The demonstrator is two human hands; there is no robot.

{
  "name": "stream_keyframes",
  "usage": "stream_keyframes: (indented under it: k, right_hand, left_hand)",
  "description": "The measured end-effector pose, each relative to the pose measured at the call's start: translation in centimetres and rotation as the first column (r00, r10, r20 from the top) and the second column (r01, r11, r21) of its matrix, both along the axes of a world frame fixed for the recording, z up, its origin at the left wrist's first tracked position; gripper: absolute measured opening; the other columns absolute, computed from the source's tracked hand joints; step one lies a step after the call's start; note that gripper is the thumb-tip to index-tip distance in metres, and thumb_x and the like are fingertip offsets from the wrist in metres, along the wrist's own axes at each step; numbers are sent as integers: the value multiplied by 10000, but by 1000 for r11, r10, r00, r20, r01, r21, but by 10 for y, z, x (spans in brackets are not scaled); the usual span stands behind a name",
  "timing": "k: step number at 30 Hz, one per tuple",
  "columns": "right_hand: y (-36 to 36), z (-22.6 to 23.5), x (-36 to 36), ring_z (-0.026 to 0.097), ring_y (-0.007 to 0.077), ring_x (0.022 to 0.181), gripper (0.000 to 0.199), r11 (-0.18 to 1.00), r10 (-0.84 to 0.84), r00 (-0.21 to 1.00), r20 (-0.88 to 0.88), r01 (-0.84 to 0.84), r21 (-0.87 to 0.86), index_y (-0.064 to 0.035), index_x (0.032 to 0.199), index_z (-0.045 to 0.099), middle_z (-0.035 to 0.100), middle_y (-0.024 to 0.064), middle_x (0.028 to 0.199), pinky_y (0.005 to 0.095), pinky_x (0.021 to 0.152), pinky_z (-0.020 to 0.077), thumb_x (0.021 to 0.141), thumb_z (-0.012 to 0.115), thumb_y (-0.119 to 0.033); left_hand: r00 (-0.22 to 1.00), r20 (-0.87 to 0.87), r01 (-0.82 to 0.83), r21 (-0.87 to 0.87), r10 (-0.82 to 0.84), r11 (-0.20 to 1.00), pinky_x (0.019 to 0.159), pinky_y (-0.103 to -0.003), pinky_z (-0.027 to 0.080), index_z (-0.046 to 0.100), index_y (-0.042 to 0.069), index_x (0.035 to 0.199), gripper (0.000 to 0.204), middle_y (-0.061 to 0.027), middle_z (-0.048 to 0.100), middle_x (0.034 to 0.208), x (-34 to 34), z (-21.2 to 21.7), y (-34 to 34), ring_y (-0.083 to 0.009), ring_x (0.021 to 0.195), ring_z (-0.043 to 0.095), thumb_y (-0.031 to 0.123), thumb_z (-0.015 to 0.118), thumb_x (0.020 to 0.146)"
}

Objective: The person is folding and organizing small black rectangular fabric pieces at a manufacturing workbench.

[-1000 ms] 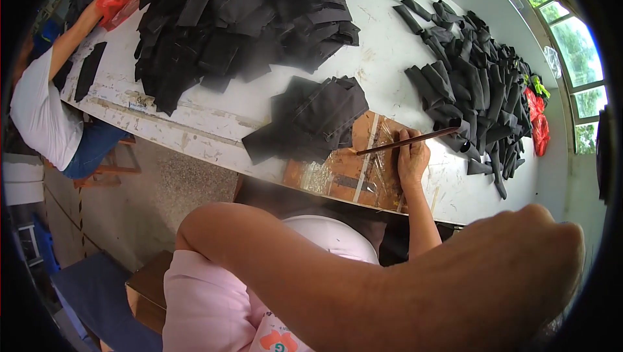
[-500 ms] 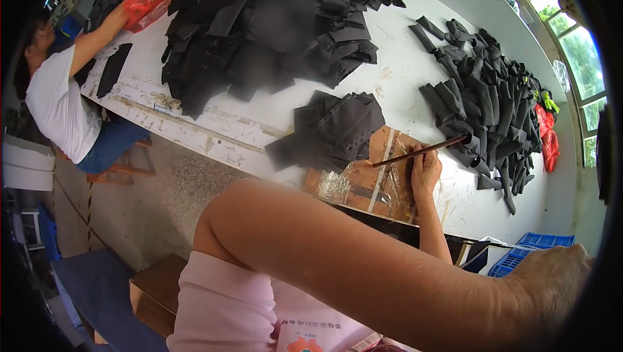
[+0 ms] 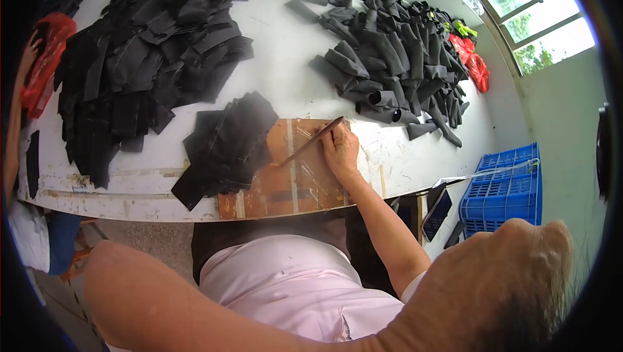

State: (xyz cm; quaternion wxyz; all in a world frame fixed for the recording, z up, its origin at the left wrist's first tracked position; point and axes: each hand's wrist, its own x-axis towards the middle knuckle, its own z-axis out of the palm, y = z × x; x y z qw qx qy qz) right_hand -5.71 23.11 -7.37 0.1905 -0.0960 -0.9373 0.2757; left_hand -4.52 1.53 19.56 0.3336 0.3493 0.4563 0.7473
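A thin dark-brown stick (image 3: 310, 144) is pinched in my right hand (image 3: 341, 149). This hand rests at the right part of a brown board (image 3: 279, 190), which has strips of tape across it. The stick slants down to the left, its lower tip near the board's surface. Beside it, a small stack of black fabric pieces (image 3: 227, 138) overlaps the board's left part. My left forearm crosses low in front of my body. My left hand (image 3: 500, 280) is close to the camera at lower right, knuckles bent and fingers hidden.
A big heap of flat black pieces (image 3: 156, 47) covers the table's left; tube-like black pieces (image 3: 402, 53) lie at right with a red bag (image 3: 477, 70). A blue crate (image 3: 503, 186) stands at right. Another person's hand (image 3: 29, 53) is by a red bag (image 3: 55, 47) at far left.
The view has swung right and shows the board more squarely. My right hand keeps the stick over the board. My left hand stays close to the camera at lower right.
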Motion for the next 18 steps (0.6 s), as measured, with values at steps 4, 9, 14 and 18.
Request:
stream_keyframes:
  k: [4,9,14,18]
  right_hand:
    - [-2,4,-1,553,314,686,167,1000,11,1000,-11,-11,8,-43,788,548,578,127,746,378,601,431,834,507,-198]
    - [4,3,0,555,306,684,160,1000,-1,999,-36,0,-20,-48,802,553,582,117,751,373,604,432,836,503,-196]
    - [15,-1,1,554,306,684,164,998,-40,999,-22,41,48,-46,807,553,580,120,742,375,603,430,835,499,-198]
    - [-2,4,0,550,311,686,163,999,10,999,-51,-8,33,-40,794,539,566,130,730,383,607,433,830,499,-195]
  left_hand:
    - [997,29,78,-78,-76,994,510,-219,411,541,7,707,102,-62,558,688,-1,8,5,-110,588,525,27,630,752]
    - [991,65,128,-213,-117,969,510,-220,409,541,7,703,104,-63,557,687,-4,10,-2,-112,587,523,28,631,751]
    - [975,113,219,-318,-192,923,510,-221,407,540,7,700,107,-64,556,685,-20,6,0,-113,586,521,29,631,750]
    - [988,-40,120,-388,-147,914,520,-240,400,551,9,678,105,-80,550,658,3,10,-16,-135,575,508,40,629,740]
